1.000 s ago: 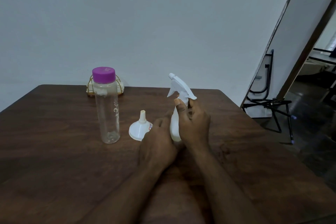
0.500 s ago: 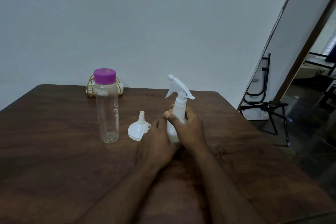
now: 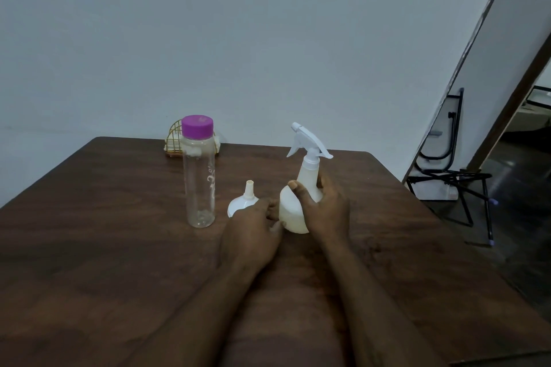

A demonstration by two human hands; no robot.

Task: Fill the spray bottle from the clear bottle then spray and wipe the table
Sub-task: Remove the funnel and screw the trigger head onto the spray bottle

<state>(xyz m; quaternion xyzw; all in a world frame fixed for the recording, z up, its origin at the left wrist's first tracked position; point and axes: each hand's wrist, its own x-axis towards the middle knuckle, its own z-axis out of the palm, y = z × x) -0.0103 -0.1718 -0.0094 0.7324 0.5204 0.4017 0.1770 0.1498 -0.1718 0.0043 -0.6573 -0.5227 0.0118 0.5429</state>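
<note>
**A:** What sits nearest the camera?

**B:** Two bare forearms rise from the bottom edge over a dark wooden table (image 3: 89,262). They draw close together a little below the middle of the frame.

**A:** And the hands?

**B:** The right hand (image 3: 328,211) wraps the round body of the white spray bottle (image 3: 293,214). Its thumb lies across the front, and its fingers curl round the far side, mostly hidden. The left hand (image 3: 253,232) shows its back to the camera. Its fingers are bent and close together, reaching the bottle's lower left side, with the thumb tip at the base. Whether it grips or only touches, I cannot tell.

**A:** Where does the spray bottle stand?

**B:** Upright on the table, just right of the frame's centre. Its trigger head is on and the nozzle points toward the left of the frame.

**A:** Anything beside it?

**B:** A white funnel (image 3: 243,204), mouth down and spout up, sits just left of the bottle. The left hand covers part of its rim.

**A:** And the clear bottle?

**B:** Further left, near the funnel but apart from it, the clear bottle (image 3: 199,188) stands upright with its purple cap (image 3: 197,126) on. How much liquid it holds I cannot tell.

**A:** What lies behind?

**B:** A gold wire holder (image 3: 174,140) with something pale in it sits at the table's far edge, partly hidden by the clear bottle. Behind it is a plain pale wall (image 3: 268,39). Toward the right edge of the frame, a black metal frame (image 3: 447,179) stands on the floor beside a doorway.
</note>
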